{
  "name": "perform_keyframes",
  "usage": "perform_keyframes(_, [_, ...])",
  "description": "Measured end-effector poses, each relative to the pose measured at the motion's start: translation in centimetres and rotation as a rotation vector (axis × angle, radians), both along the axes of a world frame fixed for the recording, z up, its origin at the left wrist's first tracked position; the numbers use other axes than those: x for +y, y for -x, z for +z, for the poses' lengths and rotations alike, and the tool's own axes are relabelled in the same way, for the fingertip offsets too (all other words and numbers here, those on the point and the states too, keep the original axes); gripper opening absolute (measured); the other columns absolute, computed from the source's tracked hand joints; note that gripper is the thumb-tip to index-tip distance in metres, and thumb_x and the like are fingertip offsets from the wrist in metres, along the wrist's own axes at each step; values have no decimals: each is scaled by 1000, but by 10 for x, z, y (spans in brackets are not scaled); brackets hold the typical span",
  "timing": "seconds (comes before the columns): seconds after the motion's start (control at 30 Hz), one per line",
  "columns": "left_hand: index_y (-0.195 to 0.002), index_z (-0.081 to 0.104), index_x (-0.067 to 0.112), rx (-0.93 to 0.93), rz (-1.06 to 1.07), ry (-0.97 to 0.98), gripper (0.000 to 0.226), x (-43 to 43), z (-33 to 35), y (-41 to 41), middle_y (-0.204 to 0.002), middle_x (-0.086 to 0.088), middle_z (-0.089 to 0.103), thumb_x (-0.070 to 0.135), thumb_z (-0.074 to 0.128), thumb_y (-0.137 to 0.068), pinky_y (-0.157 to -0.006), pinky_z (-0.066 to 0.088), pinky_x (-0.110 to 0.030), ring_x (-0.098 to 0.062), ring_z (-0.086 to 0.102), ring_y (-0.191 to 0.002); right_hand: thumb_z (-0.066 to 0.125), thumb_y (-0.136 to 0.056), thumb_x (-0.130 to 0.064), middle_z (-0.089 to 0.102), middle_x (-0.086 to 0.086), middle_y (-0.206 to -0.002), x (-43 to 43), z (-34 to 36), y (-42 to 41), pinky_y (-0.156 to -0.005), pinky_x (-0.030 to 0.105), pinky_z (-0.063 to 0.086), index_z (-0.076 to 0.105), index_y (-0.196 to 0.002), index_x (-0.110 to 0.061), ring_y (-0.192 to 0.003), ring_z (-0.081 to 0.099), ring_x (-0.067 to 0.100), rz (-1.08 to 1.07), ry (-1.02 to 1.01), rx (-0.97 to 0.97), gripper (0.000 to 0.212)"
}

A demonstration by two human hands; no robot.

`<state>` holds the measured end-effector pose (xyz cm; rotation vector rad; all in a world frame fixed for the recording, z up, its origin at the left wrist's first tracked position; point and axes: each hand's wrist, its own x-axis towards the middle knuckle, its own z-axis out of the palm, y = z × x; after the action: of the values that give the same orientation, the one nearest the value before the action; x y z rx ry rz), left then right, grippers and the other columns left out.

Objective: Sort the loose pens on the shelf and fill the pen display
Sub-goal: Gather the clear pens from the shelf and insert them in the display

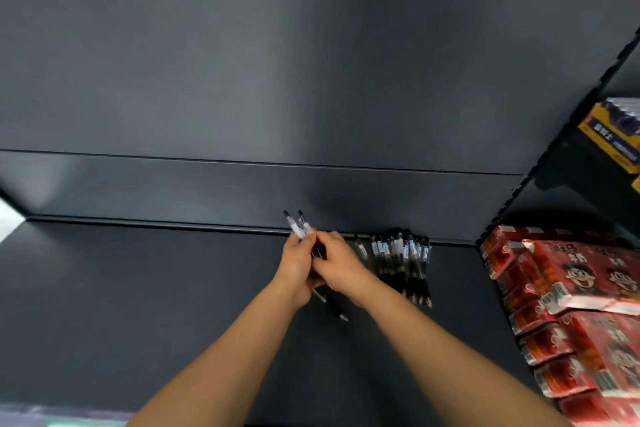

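Note:
My left hand and my right hand meet over the dark shelf, both closed around a small bundle of black-and-clear pens. The pens' capped ends stick up past my fingers, and their tips poke out below my palms. A row of several more black pens lies flat on the shelf just right of my hands, against the back wall. No pen display stand is in view.
Red snack boxes are stacked at the shelf's right end. A yellow and blue box sits on a higher shelf at the right. A dark back panel rises behind the shelf.

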<state>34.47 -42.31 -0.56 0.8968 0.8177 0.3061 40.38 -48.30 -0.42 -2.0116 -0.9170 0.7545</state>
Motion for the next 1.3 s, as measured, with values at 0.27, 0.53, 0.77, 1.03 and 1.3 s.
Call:
perform_keyframes(0.27, [-101, 59, 10, -68, 127, -303, 17, 53, 26, 85, -80, -7, 64, 16, 43, -99, -55, 48, -26, -14, 56, -59, 53, -93, -9, 52, 2, -105, 56, 33, 49, -75, 6, 44, 66, -107, -10, -86, 55, 7, -90, -238, 66, 20])
perform_keyframes(0.53, [-88, 62, 9, -70, 106, -615, 15, 122, 53, 233, -74, -2, 65, 8, 49, -96, -50, 45, -18, -4, 55, -52, 56, -93, -13, 55, -1, -63, 149, 65, 174, -46, 14, 38, 66, -91, -3, -51, 47, 7, 51, -338, 200, 14])
perform_keyframes(0.77, [-92, 62, 15, 50, 302, -781, 21, 210, 59, 389, -82, -5, 66, 10, 43, -99, -58, 49, -17, -5, 60, -66, 56, -92, -10, 55, 8, -58, 244, 84, 327, -43, 21, 43, 62, -75, 3, -48, 49, 17, 168, -409, 270, 22])
perform_keyframes(1.03, [-104, 55, 10, 200, 697, -805, 15, 282, 62, 506, -70, 3, 49, 12, 41, -100, -56, 44, -29, -6, 47, -57, 59, -90, -6, 63, 1, -69, 332, 96, 427, -51, 20, 46, 63, -81, -10, -57, 59, 9, 277, -470, 291, 11])
perform_keyframes(1.3, [-113, 35, 11, 297, 776, -799, 13, 367, 56, 546, -74, 0, 44, 15, 37, -101, -60, 36, -29, -14, 38, -63, 61, -88, -4, 64, 5, -71, 430, 100, 456, -55, 25, 50, 64, -86, -10, -57, 58, 11, 273, -620, 272, 7])
